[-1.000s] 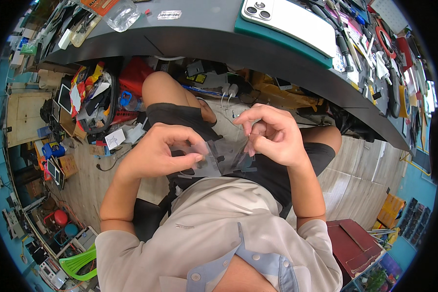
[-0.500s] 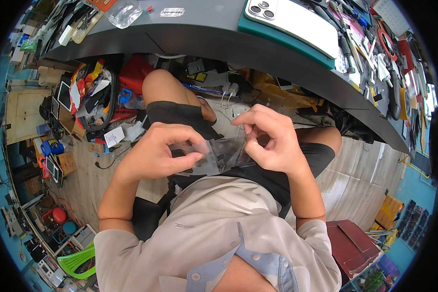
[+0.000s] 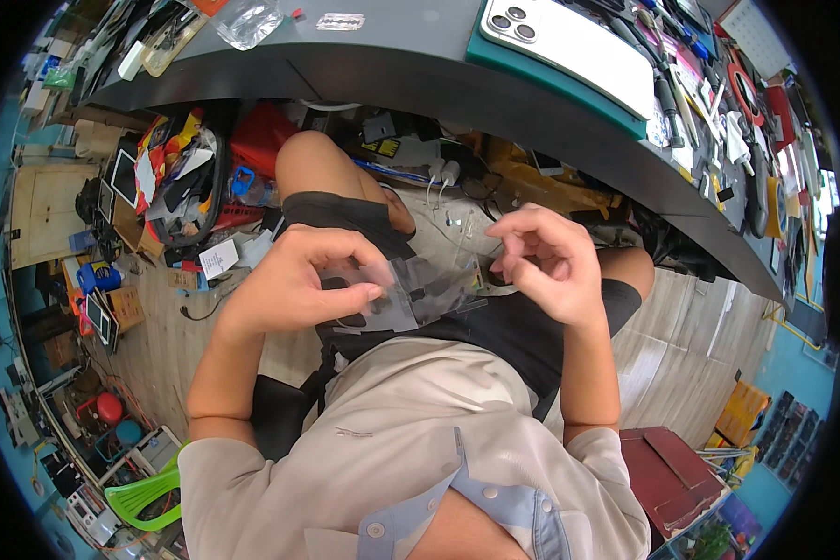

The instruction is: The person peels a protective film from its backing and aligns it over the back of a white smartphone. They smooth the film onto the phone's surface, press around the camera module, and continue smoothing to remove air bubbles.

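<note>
Left hand [image 3: 322,280]: thumb and fingers clamped on the left end of a creased, clear plastic film [image 3: 399,306]. Film sits over the lap, above black fabric shorts [image 3: 523,350], between both hands. Right hand [image 3: 553,266]: fingers curled just beside film's right end; can't tell if they grip it. Far side: dark grey desk [image 3: 392,77]. White rectangular phone [image 3: 579,58] on green flat mat [image 3: 551,86], far right; silver metal razor blade [image 3: 341,21] left of it.
</note>
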`<act>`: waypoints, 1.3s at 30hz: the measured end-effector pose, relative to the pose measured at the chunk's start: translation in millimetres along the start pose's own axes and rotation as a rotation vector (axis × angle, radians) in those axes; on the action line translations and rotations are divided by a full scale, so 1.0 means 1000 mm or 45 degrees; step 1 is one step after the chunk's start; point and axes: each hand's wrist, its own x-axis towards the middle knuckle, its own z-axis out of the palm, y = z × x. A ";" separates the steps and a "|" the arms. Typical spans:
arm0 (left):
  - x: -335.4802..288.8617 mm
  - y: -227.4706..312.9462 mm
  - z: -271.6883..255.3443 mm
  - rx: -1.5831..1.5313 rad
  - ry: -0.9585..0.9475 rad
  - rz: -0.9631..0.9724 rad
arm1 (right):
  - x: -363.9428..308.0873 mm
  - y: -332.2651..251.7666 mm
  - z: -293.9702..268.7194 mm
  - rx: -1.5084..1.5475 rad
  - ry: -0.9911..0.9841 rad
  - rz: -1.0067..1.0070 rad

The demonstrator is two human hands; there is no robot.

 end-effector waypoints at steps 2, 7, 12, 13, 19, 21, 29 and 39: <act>-0.001 -0.003 -0.001 -0.014 0.023 0.021 | -0.007 0.005 -0.014 -0.107 0.027 0.077; 0.000 0.003 0.001 -0.018 0.035 0.012 | -0.008 0.013 -0.030 -0.675 0.153 -0.334; -0.001 0.005 0.002 0.272 0.053 0.183 | -0.033 0.004 -0.033 -0.386 0.315 0.112; 0.000 0.009 0.005 0.452 0.083 0.308 | -0.037 -0.001 -0.036 -0.374 0.325 0.135; 0.007 0.036 0.024 1.487 0.464 1.142 | -0.063 -0.058 -0.024 0.277 0.184 0.337; 0.007 0.042 0.027 1.695 0.565 1.348 | -0.077 -0.073 -0.003 0.428 0.077 0.370; -0.011 0.058 0.039 1.835 0.744 1.568 | -0.095 -0.056 0.066 0.943 0.123 0.312; -0.005 0.073 0.023 1.952 0.874 1.673 | -0.064 -0.080 0.016 0.261 0.638 -0.313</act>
